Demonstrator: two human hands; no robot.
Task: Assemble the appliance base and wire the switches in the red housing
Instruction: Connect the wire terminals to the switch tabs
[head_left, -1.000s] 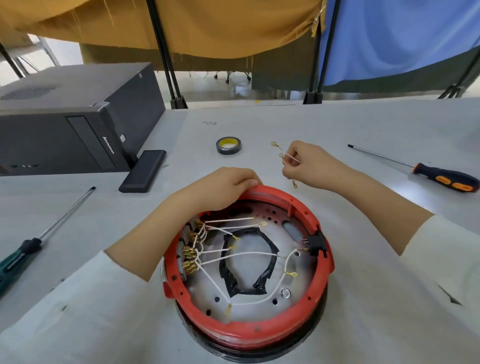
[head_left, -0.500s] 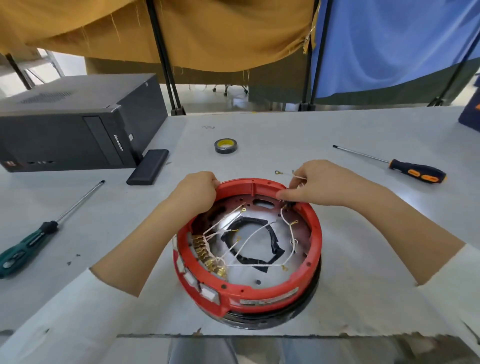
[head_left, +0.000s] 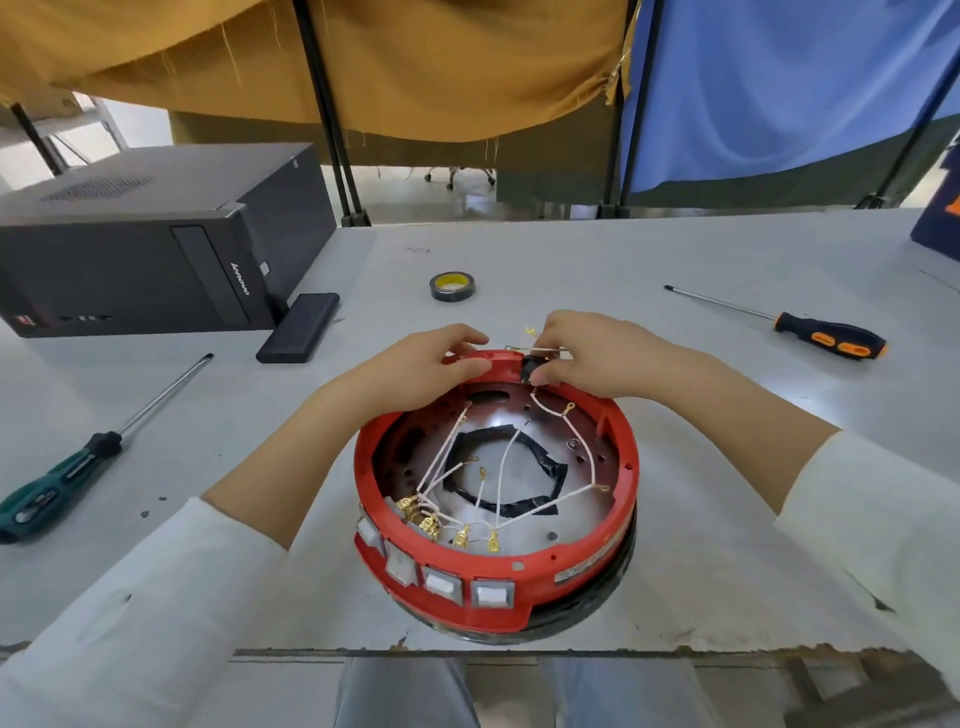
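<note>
Red housing (head_left: 496, 525) is set on the table (head_left: 701, 467) near its front edge; its far rim is gripped by the left hand (head_left: 421, 376), while a black connector (head_left: 531, 370) there is pinched by the right hand (head_left: 587, 353).

Legible text: one item only. "lenovo", white lettering running vertically on the front panel of the black desktop computer case (head_left: 156, 249) at the far left of the surface (head_left: 675, 312). Silver label strip on the red housing (head_left: 498, 582) outer wall, near side: print too small to read.
</note>
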